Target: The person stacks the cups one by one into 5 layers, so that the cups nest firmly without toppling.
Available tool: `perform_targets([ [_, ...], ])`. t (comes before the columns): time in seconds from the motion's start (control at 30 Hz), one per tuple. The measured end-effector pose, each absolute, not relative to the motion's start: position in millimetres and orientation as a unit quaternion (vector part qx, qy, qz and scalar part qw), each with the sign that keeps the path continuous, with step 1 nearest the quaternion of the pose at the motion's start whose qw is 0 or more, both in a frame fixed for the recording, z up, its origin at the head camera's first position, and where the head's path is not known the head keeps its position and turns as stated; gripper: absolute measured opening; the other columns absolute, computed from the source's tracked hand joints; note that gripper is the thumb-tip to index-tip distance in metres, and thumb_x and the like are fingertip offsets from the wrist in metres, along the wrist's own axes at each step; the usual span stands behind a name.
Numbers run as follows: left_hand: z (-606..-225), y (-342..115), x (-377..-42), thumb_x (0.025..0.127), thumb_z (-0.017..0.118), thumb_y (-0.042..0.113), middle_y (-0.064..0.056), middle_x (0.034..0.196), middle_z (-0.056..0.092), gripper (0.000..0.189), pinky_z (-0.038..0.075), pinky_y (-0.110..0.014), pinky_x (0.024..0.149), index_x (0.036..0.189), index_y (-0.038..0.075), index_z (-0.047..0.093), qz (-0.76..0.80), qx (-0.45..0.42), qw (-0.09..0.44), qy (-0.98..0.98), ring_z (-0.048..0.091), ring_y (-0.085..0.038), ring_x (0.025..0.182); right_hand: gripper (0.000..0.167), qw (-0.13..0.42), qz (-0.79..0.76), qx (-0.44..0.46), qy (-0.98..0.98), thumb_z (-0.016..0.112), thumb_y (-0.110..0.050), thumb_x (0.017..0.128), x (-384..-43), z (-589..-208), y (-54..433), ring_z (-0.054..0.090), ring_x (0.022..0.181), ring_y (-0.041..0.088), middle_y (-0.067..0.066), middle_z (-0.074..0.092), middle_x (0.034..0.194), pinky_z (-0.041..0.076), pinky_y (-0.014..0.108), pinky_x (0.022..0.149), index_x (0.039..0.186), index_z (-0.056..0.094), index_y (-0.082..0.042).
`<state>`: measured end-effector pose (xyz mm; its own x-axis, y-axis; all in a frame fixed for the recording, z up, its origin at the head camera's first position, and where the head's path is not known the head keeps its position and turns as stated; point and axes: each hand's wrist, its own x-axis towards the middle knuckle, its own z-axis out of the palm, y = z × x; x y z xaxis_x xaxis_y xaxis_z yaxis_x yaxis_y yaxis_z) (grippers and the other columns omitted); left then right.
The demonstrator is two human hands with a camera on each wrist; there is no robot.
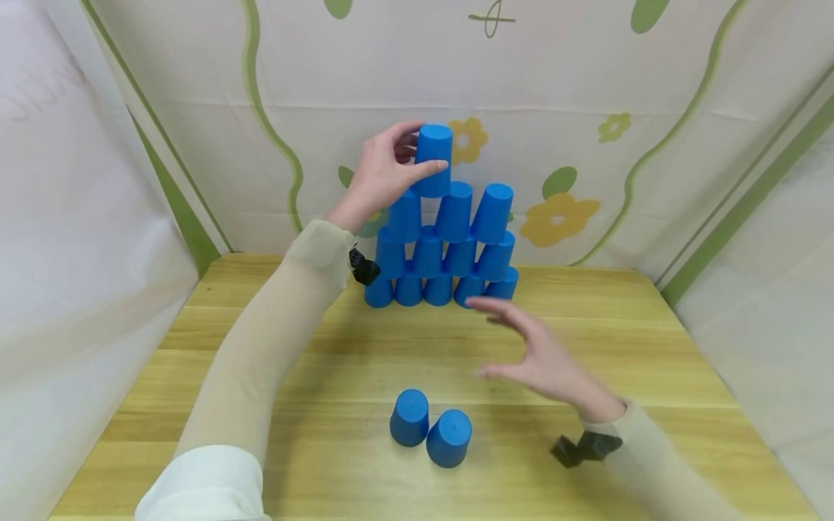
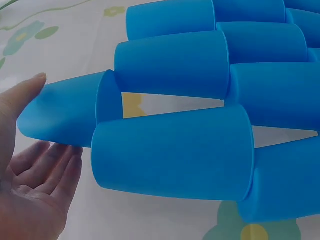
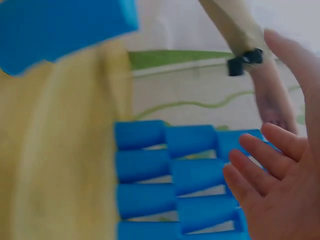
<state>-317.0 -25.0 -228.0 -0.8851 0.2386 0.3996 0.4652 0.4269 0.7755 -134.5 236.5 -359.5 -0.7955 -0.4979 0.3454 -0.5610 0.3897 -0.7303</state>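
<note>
A pyramid of upside-down blue cups (image 1: 427, 253) stands near the back of the table. My left hand (image 1: 386, 165) holds one more upside-down blue cup (image 1: 434, 155) at the top, over the gap between the left and middle cups of the row below. In the left wrist view its thumb and fingers lie on opposite sides of that cup (image 2: 65, 107), and its rim meets the cups beneath. My right hand (image 1: 544, 354), slightly blurred, hovers over the table right of centre, thumb and fingers spread, holding nothing. In the right wrist view the palm (image 3: 280, 200) shows.
Two upside-down blue cups, a left one (image 1: 410, 418) and a right one (image 1: 449, 438), stand side by side on the wooden table (image 1: 339, 405) in front. A white curtain (image 1: 554, 79) with green and yellow plant patterns hangs behind the pyramid and along both sides.
</note>
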Motion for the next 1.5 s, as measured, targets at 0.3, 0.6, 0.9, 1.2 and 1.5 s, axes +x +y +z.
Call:
perform_targets([
  [0.3, -235.2, -55.7, -281.0, 0.087, 0.084, 0.031, -0.001, 0.14, 0.06, 0.066, 0.04, -0.021, 0.106, 0.143, 0.009, 0.056, -0.523, -0.24, 0.255, -0.777, 0.053, -0.01, 0.127, 0.087, -0.118, 0.465, 0.358, -0.801, 0.092, -0.039, 0.076, -102.4, -412.5, 220.0, 0.052, 0.132, 0.027, -0.004, 0.054, 0.147, 0.047, 0.048, 0.105, 0.148, 0.049, -0.017],
  [0.6, -275.0, -61.8, -224.2, 0.084, 0.086, 0.013, -0.003, 0.137, 0.063, 0.064, 0.041, -0.035, 0.11, 0.141, 0.006, 0.057, -0.523, -0.329, 0.227, -0.753, 0.054, -0.012, 0.129, 0.054, -0.188, 0.481, 0.318, -0.795, 0.088, -0.035, 0.082, -91.9, -434.1, 219.7, 0.063, 0.115, 0.016, -0.006, 0.069, 0.123, 0.048, 0.049, 0.102, 0.128, 0.067, -0.017],
  [0.9, -363.9, -54.6, -181.2, 0.086, 0.085, 0.027, 0.003, 0.141, 0.06, 0.067, 0.044, -0.043, 0.108, 0.144, 0.014, 0.055, -0.528, -0.328, 0.077, -0.78, 0.054, -0.014, 0.13, 0.052, -0.19, 0.489, 0.301, -0.796, 0.087, -0.033, 0.083, -90.3, -442.2, 219.3, 0.064, 0.113, 0.017, -0.01, 0.07, 0.122, 0.048, 0.048, 0.102, 0.129, 0.068, -0.018],
  [1.2, -417.8, -75.3, -135.6, 0.084, 0.086, 0.039, 0.003, 0.14, 0.06, 0.069, 0.041, -0.055, 0.109, 0.144, 0.026, 0.054, -0.519, -0.294, -0.137, -0.79, 0.054, -0.015, 0.129, 0.052, -0.19, 0.483, 0.296, -0.802, 0.087, -0.035, 0.083, -89.4, -445.4, 219.8, 0.063, 0.115, 0.015, -0.012, 0.069, 0.122, 0.047, 0.048, 0.101, 0.129, 0.067, -0.02],
  [1.5, -441.2, -90.1, -122.2, 0.078, 0.091, 0.039, 0.004, 0.137, 0.061, 0.078, 0.045, -0.045, 0.107, 0.143, 0.016, 0.056, -0.501, -0.305, -0.205, -0.784, 0.057, -0.011, 0.123, 0.049, -0.163, 0.486, 0.289, -0.809, 0.087, -0.035, 0.083, -90.3, -442.2, 223.0, 0.065, 0.112, 0.016, -0.011, 0.07, 0.119, 0.05, 0.046, 0.099, 0.127, 0.068, -0.024],
])
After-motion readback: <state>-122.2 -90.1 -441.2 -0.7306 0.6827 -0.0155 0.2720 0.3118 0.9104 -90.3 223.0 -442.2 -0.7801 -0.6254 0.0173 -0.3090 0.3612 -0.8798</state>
